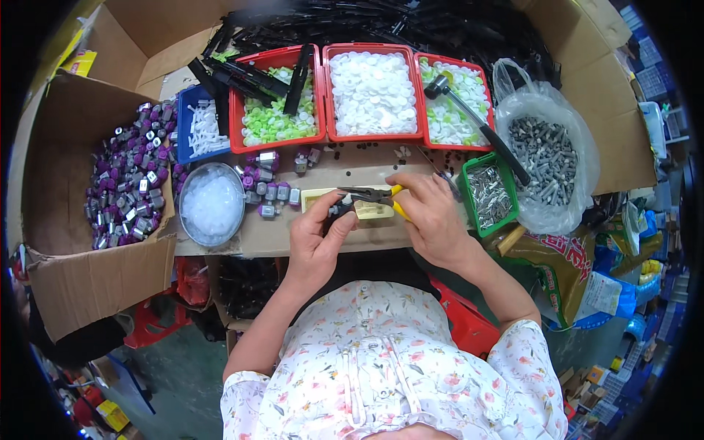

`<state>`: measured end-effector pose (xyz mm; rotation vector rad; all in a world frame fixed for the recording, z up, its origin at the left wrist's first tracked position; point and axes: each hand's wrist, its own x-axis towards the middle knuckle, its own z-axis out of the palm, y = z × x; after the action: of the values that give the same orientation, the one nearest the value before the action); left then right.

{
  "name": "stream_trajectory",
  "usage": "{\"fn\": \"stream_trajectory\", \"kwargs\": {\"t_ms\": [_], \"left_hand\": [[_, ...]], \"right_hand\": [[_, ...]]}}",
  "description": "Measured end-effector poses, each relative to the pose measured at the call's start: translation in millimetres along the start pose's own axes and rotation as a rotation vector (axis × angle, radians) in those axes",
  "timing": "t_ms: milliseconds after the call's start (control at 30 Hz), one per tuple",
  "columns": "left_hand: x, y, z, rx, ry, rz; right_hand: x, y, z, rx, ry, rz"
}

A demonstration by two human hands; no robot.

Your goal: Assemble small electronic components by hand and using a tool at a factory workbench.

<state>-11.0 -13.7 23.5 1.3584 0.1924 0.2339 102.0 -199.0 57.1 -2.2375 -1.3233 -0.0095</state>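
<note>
My right hand [438, 220] is closed around the yellow handles of a pair of pliers [374, 195]. The jaws point left and meet a small dark part [339, 208] with a pale bit on top, pinched between my left hand's [314, 238] thumb and fingers. Fingers cover much of that part, so its kind is unclear. Just below the pliers, a pale yellow tray [311, 198] lies at the front of the table. Grey-and-purple motor-like pieces [283, 192] lie left of it, beside a round tub of white material [213, 204].
Red bins of white discs [372, 92] and green-white caps [279, 121] line the back. A hammer [480, 126] leans over the right bin. A green basket of metal pins [490, 194] and a bag of grey parts [543, 158] stand right. A cardboard box [62, 169] stands left.
</note>
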Motion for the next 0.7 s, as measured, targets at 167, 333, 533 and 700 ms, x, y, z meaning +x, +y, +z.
{"fn": "stream_trajectory", "kwargs": {"t_ms": [167, 333, 533, 700], "left_hand": [[-1, 1, -3, 0.100, 0.001, 0.026], [0, 3, -3, 0.247, 0.003, 0.042], [3, 3, 2, 0.225, -0.032, 0.024], [3, 11, -4, 0.045, -0.196, -0.116]], "right_hand": [[-1, 2, -4, -0.009, -0.025, -0.027], [-3, 1, -7, 0.116, -0.047, -0.016], [-9, 6, 0, 0.072, -0.004, -0.062], [-18, 8, -4, 0.001, -0.041, -0.089]]}}
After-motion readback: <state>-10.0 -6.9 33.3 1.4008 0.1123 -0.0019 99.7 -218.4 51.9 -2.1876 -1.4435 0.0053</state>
